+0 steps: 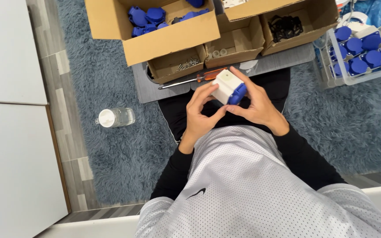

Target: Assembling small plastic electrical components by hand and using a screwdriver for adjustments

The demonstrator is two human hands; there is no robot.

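**Both hands closed on one white-and-blue socket block**

At far left, one clear plastic bottle (115, 117) lies on its side on the blue-grey shag rug (124, 154), white cap toward the floorboards. Above it stands a large cardboard box (155, 26) holding blue caps (roughly six show; the pile hides the rest). Just in front sits a small cardboard box (175, 66) of metal screws, too small to count, and beside it another small box (237, 42) with a few pale round parts. One screwdriver (195, 78) with an orange-red handle lies on the grey board (146, 90), just behind the hands.

In the middle, the left hand (199, 119) wraps its fingers around the near-left side of a single white socket block with a blue cap (229, 87), and the right hand (256, 105) clamps it from the right, fingers over its top edge. The block is held up over the person's lap, in front of the screwdriver.

Further right, a fourth cardboard box (305, 20) contains a heap of black parts. At far right, one clear plastic crate (331, 75) holds finished white blocks with blue caps: about eight caps in view.
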